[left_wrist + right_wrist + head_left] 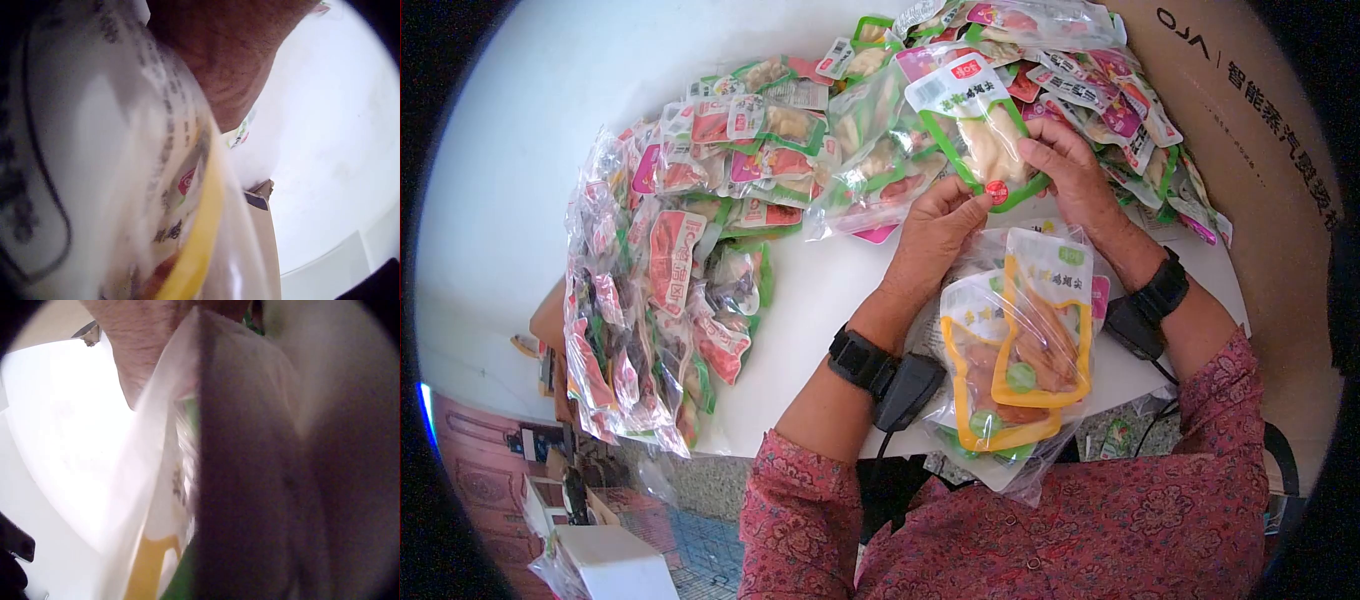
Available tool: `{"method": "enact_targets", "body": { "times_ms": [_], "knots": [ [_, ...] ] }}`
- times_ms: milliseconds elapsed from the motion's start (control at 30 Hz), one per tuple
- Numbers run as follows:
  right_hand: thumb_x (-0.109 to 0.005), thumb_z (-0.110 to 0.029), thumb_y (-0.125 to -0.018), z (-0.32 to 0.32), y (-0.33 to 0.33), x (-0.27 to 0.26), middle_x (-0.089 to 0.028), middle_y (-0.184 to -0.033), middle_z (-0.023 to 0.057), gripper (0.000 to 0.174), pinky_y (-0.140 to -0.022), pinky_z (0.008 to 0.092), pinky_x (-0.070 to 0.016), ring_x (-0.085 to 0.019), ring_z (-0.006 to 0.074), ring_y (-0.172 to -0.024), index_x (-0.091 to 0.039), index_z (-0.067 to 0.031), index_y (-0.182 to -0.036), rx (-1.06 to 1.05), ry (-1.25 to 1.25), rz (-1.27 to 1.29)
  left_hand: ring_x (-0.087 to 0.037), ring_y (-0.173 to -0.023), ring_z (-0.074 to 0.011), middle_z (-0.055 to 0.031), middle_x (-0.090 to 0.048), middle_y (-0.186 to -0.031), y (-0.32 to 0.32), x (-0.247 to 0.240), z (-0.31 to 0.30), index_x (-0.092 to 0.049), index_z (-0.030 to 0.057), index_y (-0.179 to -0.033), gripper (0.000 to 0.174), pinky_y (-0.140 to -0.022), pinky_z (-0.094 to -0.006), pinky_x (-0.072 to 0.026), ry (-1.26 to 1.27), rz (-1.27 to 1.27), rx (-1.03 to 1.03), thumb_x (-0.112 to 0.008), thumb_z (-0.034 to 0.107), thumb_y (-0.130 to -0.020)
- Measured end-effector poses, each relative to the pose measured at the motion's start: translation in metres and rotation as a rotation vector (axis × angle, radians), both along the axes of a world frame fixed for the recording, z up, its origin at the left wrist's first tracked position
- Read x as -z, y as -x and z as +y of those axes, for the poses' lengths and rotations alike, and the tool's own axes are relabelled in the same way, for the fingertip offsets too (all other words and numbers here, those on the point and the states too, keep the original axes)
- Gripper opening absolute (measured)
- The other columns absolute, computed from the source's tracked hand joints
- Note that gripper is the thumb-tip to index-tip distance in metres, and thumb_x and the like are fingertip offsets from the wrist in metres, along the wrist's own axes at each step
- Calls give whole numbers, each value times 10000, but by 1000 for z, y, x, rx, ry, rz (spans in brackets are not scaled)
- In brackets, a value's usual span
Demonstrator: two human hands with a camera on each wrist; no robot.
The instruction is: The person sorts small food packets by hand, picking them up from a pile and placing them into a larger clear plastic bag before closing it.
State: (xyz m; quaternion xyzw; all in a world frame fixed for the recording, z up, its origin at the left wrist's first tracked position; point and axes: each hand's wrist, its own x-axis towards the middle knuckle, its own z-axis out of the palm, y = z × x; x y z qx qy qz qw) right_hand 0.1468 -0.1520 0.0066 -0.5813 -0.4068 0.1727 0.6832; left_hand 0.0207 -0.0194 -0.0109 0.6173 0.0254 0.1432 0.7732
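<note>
Left hand and right hand pinched a green-edged packet. Gripping its sealed edges seemed the steadiest hold.

A clear bag blurs both wrist views; the far cardboard box is cut off; print on the packets is unreadable.

This looks like a small packing or stock room. A white table is heaped with sealed snack packets, and many more sit bundled in clear plastic bags along its left side. A big printed cardboard carton stands at the far right. A tiled floor shows below the near edge.
</note>
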Motion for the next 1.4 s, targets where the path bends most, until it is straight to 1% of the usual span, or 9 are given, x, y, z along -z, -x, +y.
{"method": "enact_targets", "body": {
  "times_ms": [167,333,433,500,533,733,867,1200,1400],
  "knots": [
    [-511,-256,-845,-2,7,-3,-515,-782,-7,250,-577,216,-417,-480,60,-667,-516,-73,-1015,-7,68,82,-373,-548,-30,59,-476,-677,4,-7,-2,-559,62,-832,82,-484,-169,-298,-157,-12,-115,-575,141,-818],
    [-454,-345,-870,1,7,2,-524,-921,44,431,-654,248,-458,-521,109,-800,-403,-73,-1201,-80,141,-142,-379,-558,-66,37,-433,-654,3,-9,-6,-522,45,-812,85,-505,-208,-332,-426,-262,-266,-588,89,-782],
    [-443,-391,-871,-5,9,-3,-504,-1019,69,465,-700,271,-461,-508,140,-901,-394,-58,-1192,-226,159,-83,-422,-575,-90,-7,-430,-646,8,-9,-9,-511,62,-825,117,-523,-235,-372,-602,-187,-364,-604,78,-755],
    [-443,-399,-870,-6,12,-4,-485,-1060,78,465,-716,283,-460,-495,143,-930,-404,-50,-1175,-312,200,-113,-407,-633,-27,43,-438,-727,7,-5,-5,-491,60,-834,94,-545,-175,-347,-736,-171,-300,-556,5,-795],
    [-444,-407,-869,-6,16,-5,-466,-1101,86,466,-732,296,-458,-483,146,-959,-415,-42,-1158,-394,235,-136,-407,-633,-27,43,-438,-727,7,-3,-5,-491,60,-834,94,-545,-175,-347,-730,-175,-308,-556,5,-795],
    [-486,-307,-866,2,2,13,-569,-903,43,335,-654,256,-488,-563,119,-771,-527,-16,-1027,-58,97,134,-439,-681,-50,17,-449,-759,6,-2,-6,-467,45,-850,113,-585,-187,-371,-619,-190,-163,-573,53,-810],
    [-478,-230,-870,4,9,2,-589,-890,37,274,-649,248,-498,-581,114,-773,-544,-15,-1027,95,-59,182,-446,-665,-64,-5,-474,-768,4,-2,-7,-452,32,-986,178,-582,-194,-375,-454,-173,-349,-538,95,-843],
    [-476,-240,-866,2,7,2,-585,-895,38,287,-660,258,-491,-580,118,-775,-530,-19,-1042,37,-94,224,-383,-537,-33,26,-458,-649,5,-3,-4,-552,76,-951,180,-436,-161,-287,-5,49,-149,-462,219,-889],
    [-464,-317,-867,2,4,1,-580,-858,42,339,-644,256,-466,-573,119,-756,-538,-19,-1012,84,-99,231,-341,-489,-32,29,-445,-641,7,-7,-5,-543,89,-919,189,-412,-156,-261,-34,95,-147,-444,248,-893]
  ]
}}
